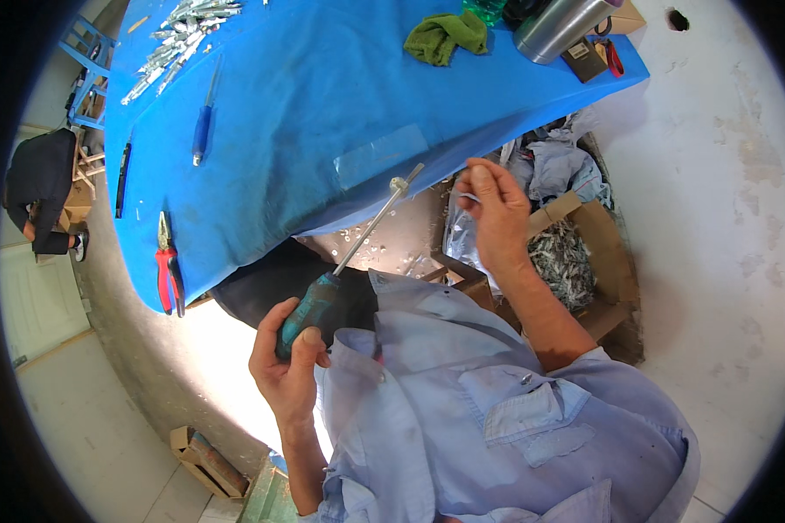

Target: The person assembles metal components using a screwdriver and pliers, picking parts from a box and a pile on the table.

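Observation:
My left hand (286,370) is wrapped round the teal handle of a screwdriver (310,309), whose long metal shaft slants up and to the right. Close to its tip, a small whitish piece (399,185) sits on the shaft; its kind is too small to make out. Just right of the tip, my right hand (497,205) is closed in a pinch, apart from the shaft. A thin pale sliver shows by its fingers, but I cannot tell what it is.
On the blue-covered table (270,113) lie red-handled pliers (167,266), a blue-handled screwdriver (202,131), a black pen-like tool (123,179), a pile of silvery metal parts (179,44), a green cloth (445,39) and a steel tumbler (560,30). A cardboard box (615,253) holds metal pieces. Another person (39,179) bends at far left.

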Demonstrator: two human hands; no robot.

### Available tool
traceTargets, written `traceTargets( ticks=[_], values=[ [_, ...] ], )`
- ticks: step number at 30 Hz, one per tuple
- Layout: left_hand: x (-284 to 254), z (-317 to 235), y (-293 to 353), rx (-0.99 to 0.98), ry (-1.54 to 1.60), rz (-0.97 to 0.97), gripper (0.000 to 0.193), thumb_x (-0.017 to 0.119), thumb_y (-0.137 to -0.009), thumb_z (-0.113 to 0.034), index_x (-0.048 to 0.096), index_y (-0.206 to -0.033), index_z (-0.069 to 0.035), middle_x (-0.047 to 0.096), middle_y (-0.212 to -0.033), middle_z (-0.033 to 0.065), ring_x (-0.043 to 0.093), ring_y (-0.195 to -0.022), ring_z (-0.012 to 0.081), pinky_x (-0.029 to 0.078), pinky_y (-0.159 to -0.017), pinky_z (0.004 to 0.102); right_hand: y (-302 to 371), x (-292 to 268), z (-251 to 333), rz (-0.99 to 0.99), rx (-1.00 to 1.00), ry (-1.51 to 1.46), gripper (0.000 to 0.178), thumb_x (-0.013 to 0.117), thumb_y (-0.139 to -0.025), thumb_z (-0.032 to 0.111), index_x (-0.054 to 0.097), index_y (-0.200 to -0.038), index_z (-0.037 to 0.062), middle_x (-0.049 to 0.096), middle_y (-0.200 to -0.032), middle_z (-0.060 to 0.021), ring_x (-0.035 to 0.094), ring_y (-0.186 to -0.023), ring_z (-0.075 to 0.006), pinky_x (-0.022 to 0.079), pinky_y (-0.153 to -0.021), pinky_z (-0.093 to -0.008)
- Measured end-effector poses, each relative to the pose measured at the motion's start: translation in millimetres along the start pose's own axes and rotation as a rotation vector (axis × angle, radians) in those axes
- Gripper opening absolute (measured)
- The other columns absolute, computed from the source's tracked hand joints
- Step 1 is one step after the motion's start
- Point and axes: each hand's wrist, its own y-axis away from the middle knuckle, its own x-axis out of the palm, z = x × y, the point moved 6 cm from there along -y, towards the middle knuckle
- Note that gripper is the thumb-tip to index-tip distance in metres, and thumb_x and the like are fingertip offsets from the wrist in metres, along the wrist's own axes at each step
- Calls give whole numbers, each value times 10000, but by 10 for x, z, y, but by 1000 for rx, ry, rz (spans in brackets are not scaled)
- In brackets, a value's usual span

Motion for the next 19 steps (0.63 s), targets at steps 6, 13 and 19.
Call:
traceTargets(
  ticks=[6, 13, 19],
  values=[
    [-42, 37, -3, -2, 22, 23, 403, 758, -936, -113, 626, -1280, 51, 667, -779, 70, 622, -607, 109, 504, -549, 227, -578, -2452, -477, -624, -3, 136, 239, 727, -955, 132, 672, -1167, 38, 693, -1014, -81, 664, -796, -170, 515, -601, -303],
    [-12, 131, -52, -27, 88, 73, 407, 764, -936, -138, 629, -1271, 49, 666, -763, 72, 618, -593, 116, 494, -540, 233, 121, -4745, -1191, -892, 316, 275, 201, 574, -1006, 201, 675, -1028, 28, 616, -846, -51, 586, -679, -193, 451, -541, -365],
    [20, 96, -77, -70, 150, 100, 405, 759, -947, -168, 631, -1265, 46, 677, -768, 83, 617, -579, 126, 494, -532, 244, -235, -2265, -892, -353, 176, 275, 261, 696, -980, 147, 677, -1218, 43, 689, -932, -80, 662, -789, -178, 546, -667, -319]
  ],
)
